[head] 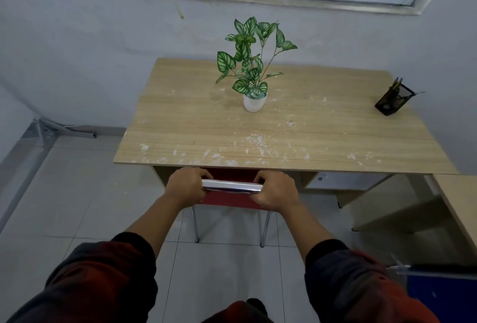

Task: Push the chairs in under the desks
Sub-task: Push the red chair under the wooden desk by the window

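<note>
A red chair (227, 200) with a chrome top bar and chrome legs stands at the front edge of a light wooden desk (180, 129). Its seat is mostly hidden under the desktop; the backrest and two rear legs show. My left hand (187, 187) grips the left end of the chrome bar, fingers curled over it. My right hand (275, 189) grips the right end the same way.
A potted plant (251, 64) in a white pot and a black pen holder (393, 100) stand on the desk. A second wooden desk (459, 201) is at the right, a blue chair (444, 294) at the lower right. White wall and window lie behind; tiled floor at the left.
</note>
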Demonstrator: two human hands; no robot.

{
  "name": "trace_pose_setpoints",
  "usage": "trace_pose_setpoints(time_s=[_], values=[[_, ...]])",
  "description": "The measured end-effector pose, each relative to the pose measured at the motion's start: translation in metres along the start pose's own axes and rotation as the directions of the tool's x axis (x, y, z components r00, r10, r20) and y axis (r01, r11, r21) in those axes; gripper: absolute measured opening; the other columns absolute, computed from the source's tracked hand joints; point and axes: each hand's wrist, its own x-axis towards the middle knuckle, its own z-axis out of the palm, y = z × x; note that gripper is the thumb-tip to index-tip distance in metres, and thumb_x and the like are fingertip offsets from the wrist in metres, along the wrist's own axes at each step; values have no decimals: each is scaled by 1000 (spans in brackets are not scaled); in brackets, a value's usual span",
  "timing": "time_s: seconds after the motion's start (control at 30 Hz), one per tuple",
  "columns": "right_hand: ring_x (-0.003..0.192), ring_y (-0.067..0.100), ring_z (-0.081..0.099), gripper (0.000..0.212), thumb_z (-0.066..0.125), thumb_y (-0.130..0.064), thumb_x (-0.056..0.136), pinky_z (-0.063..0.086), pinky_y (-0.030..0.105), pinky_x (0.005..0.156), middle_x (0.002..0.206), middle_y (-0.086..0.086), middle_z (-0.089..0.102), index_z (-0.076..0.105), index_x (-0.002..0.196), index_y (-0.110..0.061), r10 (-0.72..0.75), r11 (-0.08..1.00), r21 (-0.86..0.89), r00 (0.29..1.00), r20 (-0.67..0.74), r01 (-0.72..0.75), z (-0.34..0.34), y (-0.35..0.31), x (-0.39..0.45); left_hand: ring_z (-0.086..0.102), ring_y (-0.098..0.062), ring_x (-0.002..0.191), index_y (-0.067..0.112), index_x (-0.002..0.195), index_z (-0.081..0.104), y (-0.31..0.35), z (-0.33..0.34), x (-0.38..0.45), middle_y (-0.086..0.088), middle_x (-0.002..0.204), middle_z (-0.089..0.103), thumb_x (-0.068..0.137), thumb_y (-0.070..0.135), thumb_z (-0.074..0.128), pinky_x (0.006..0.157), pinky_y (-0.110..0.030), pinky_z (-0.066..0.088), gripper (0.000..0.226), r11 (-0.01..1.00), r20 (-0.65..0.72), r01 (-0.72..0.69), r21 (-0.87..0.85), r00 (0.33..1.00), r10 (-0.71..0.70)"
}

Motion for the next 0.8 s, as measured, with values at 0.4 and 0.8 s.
trace_pose_setpoints(time_s=[0.4,0.8], values=[[70,17,62,28,66,-44,63,53,31,65,77,-8,68,66,84,-25,-30,999,18,999,36,30,-8,19,0,65,-11,81,34,105,70,26,9,-3,10,94,72,75,25,71,68,-26,51,32,995,5,92,30,996,-92],[73,17,62,25,69,-41,64,53,31,67,80,-8,67,66,83,-24,-33,999,34,999,39,31,-8,21,8,63,-11,75,33,103,71,27,3,5,9,90,72,74,28,73,68,-27,53,30,992,30,116,58,993,-118]])
